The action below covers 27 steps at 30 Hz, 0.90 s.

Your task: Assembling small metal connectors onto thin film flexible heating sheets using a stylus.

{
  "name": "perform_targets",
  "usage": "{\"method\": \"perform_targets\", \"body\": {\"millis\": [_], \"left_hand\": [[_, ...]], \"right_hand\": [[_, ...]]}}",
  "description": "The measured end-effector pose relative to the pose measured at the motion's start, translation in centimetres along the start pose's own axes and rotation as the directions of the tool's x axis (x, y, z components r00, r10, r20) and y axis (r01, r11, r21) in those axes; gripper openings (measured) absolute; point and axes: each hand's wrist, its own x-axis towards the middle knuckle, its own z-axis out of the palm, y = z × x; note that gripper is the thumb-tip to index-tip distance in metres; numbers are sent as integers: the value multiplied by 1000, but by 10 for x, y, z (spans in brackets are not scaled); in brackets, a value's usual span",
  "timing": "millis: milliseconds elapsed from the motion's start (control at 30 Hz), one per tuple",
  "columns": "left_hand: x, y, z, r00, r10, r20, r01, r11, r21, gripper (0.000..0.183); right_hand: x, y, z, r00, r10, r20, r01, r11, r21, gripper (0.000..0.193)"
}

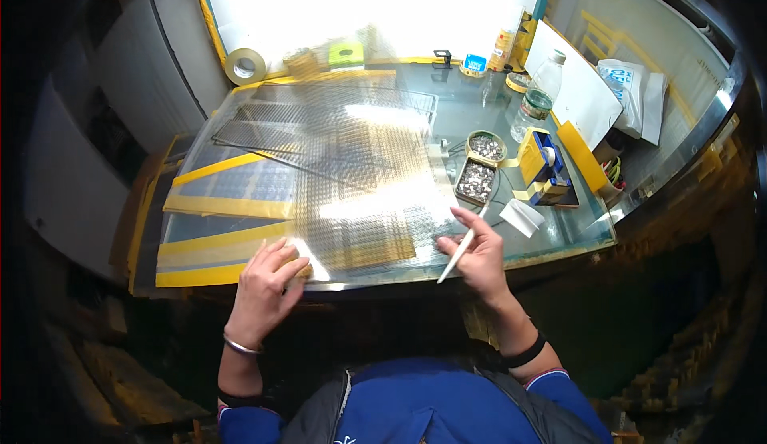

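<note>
My right hand [482, 264] is closed round a slim white pen-like stick [455, 258], its narrow end pointing down past the table's front edge. My left hand [268, 284] is at that same edge, fingers bent together; whatever is under the fingertips is hidden. Between the hands lies a fine-patterned, see-through sheet [363, 204], smeared and doubled by motion, with bright glare on it. Its near edge comes close to both hands. Beneath and left of it are clear sheets with yellow tape borders [228, 206] and a dark striped sheet [264, 124].
On the glass table's [551, 256] right are two small containers of shiny bits [477, 182], a blue tape dispenser [547, 172], a folded white paper [522, 217] and a clear bottle [542, 96]. A tape roll [245, 67] stands back left, before a bright white panel [359, 12].
</note>
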Motion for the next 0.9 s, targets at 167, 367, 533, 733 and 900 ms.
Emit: {"method": "perform_targets", "body": {"millis": [167,367,533,733,900], "left_hand": [[28,56,1,960,270,80,-197,848,-492,65],[28,74,72,971,229,-63,-237,945,-226,58],[29,74,79,968,191,-162,-228,938,-260,51],[30,79,82,967,213,-142,-242,940,-239,47],[28,81,84,964,208,-168,-245,939,-242,42]], "right_hand": [[-5,3,16,995,-91,40,98,972,-214,52],[-16,-14,-4,922,-377,84,359,755,-548,43],[-28,-17,-30,810,-474,345,586,639,-498,35],[-30,-12,-14,759,-527,382,650,640,-409,22],[-28,-6,-14,721,-544,429,692,590,-416,25]]}}
